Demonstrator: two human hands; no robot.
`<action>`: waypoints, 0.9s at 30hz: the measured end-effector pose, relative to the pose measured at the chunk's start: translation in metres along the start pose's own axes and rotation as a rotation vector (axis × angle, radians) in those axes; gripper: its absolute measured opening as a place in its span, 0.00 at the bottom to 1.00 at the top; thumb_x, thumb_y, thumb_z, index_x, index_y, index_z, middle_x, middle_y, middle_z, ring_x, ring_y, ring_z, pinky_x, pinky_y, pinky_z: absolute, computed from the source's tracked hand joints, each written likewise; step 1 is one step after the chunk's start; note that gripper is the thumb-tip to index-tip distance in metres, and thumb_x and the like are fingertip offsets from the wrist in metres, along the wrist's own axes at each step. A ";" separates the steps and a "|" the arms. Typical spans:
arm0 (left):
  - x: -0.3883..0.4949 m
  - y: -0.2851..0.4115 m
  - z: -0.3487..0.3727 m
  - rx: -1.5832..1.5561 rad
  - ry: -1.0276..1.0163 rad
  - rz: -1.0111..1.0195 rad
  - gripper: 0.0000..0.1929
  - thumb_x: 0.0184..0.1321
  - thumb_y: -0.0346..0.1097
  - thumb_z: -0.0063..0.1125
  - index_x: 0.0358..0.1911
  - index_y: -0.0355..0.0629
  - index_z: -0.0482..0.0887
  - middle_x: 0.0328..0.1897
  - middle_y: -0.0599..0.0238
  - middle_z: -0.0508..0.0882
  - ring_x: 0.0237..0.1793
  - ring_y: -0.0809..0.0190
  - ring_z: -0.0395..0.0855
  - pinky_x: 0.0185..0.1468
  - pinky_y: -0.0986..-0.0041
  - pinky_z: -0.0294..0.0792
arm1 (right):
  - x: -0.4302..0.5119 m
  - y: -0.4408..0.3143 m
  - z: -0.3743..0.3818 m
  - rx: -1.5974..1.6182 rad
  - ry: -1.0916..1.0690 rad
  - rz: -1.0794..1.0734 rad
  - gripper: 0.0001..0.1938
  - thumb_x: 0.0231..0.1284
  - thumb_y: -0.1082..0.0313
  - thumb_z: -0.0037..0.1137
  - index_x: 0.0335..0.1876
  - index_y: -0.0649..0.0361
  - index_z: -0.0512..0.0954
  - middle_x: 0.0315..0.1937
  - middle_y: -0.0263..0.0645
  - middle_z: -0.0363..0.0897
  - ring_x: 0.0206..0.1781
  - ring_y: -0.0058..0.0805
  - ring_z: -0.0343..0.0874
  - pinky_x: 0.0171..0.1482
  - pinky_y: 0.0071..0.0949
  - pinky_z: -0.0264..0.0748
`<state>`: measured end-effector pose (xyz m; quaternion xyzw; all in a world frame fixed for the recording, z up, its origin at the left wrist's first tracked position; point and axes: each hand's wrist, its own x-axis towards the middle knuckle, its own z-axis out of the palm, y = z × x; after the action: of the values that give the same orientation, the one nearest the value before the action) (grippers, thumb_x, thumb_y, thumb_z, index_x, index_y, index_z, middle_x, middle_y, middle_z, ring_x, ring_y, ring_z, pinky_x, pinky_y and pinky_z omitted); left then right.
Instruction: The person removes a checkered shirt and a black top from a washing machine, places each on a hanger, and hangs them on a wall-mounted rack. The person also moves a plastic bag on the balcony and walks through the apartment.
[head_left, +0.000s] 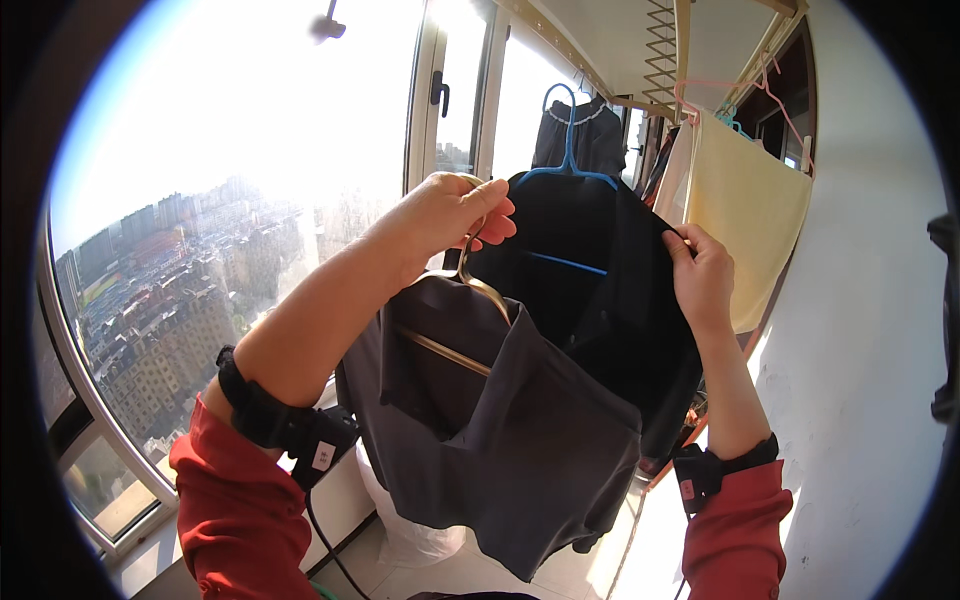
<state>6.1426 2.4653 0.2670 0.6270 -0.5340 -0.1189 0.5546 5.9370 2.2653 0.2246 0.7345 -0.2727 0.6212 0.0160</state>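
My left hand (469, 212) grips the hook of a gold metal hanger (487, 292), and a dark grey V-neck garment (525, 450) hangs from it in front of me. Behind and to the right is a black collared garment (645, 300) on a blue hanger (568, 142). My right hand (701, 259) pinches the black garment's right shoulder edge between thumb and fingers. The grey garment overlaps the lower left of the black one. Where the blue hook's tip rests cannot be seen clearly.
Large windows (442, 97) line the left side, a white wall (847, 315) the right. Overhead is a drying rack (679, 52). A dark garment with light neck trim (581, 135) and a pale yellow cloth (742, 217) hang farther back. A white bag (420, 532) stands on the floor.
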 end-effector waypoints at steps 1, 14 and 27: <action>0.018 -0.002 0.000 0.035 0.009 -0.001 0.21 0.65 0.52 0.43 0.36 0.40 0.81 0.29 0.62 0.83 0.36 0.64 0.82 0.44 0.73 0.70 | 0.019 0.007 0.018 -0.007 0.006 0.007 0.10 0.57 0.57 0.56 0.31 0.55 0.80 0.21 0.37 0.79 0.26 0.37 0.78 0.30 0.32 0.70; 0.213 -0.050 0.017 0.126 0.039 0.206 0.22 0.62 0.53 0.47 0.34 0.38 0.82 0.29 0.65 0.82 0.31 0.71 0.75 0.31 0.79 0.64 | 0.182 0.100 0.204 -0.057 0.123 0.139 0.12 0.56 0.53 0.53 0.36 0.51 0.80 0.26 0.36 0.81 0.34 0.36 0.80 0.36 0.32 0.72; 0.335 -0.053 0.024 0.165 0.115 0.227 0.18 0.64 0.46 0.45 0.38 0.35 0.79 0.30 0.65 0.80 0.28 0.72 0.78 0.26 0.83 0.64 | 0.327 0.154 0.313 0.009 0.201 0.038 0.13 0.57 0.51 0.51 0.35 0.52 0.79 0.32 0.37 0.81 0.39 0.39 0.79 0.38 0.37 0.72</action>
<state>6.2878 2.1729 0.3631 0.6117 -0.5769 0.0252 0.5407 6.1812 1.8960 0.4056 0.6631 -0.2807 0.6933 0.0283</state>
